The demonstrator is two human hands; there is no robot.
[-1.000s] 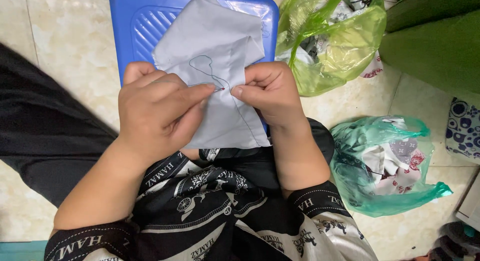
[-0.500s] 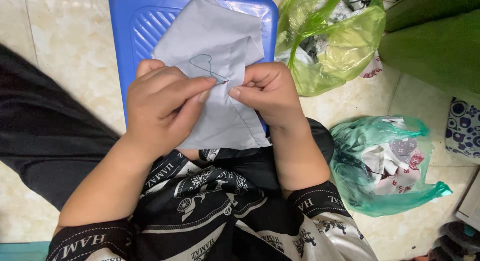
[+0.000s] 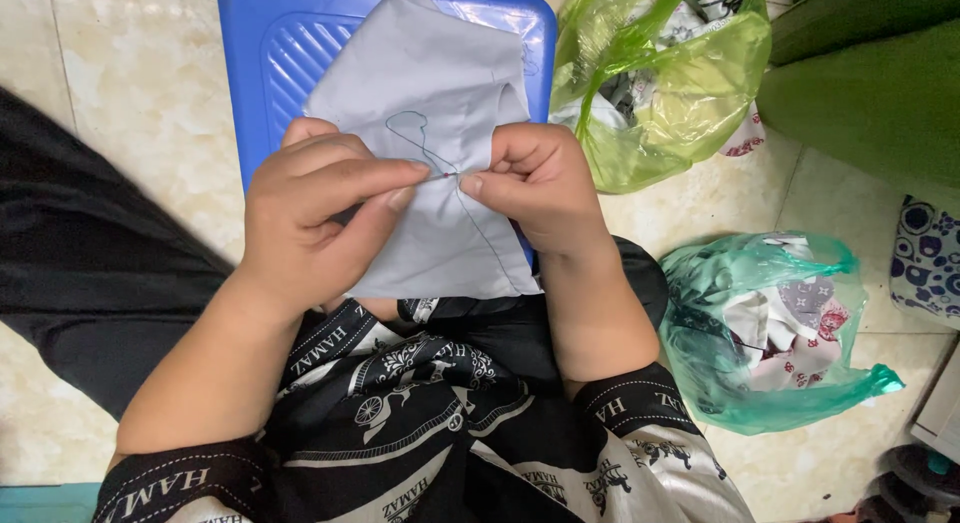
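Behind the grip I see the blue plastic stool (image 3: 290, 53), the largest thing here, and it stands on the pale tiled floor (image 3: 110, 93). To the right of the grip and a little behind it lies a yellow-green plastic bag (image 3: 690, 83) with cloth scraps inside, and nearer to me on the same side lies a green plastic bag (image 3: 770, 333), also filled with scraps. The grey cloth (image 3: 440, 93) is held up over the stool and hangs down toward my lap. My left hand (image 3: 320, 223) is closed on the cloth, thumb and forefinger pressed together at its middle. My right hand (image 3: 540, 183) is closed too and pinches the same place from the other side, so the fingertips of both hands almost touch. Just above the grip a thin blue thread (image 3: 410, 133) makes a loop on the cloth. I cannot tell if a needle is between the fingers.
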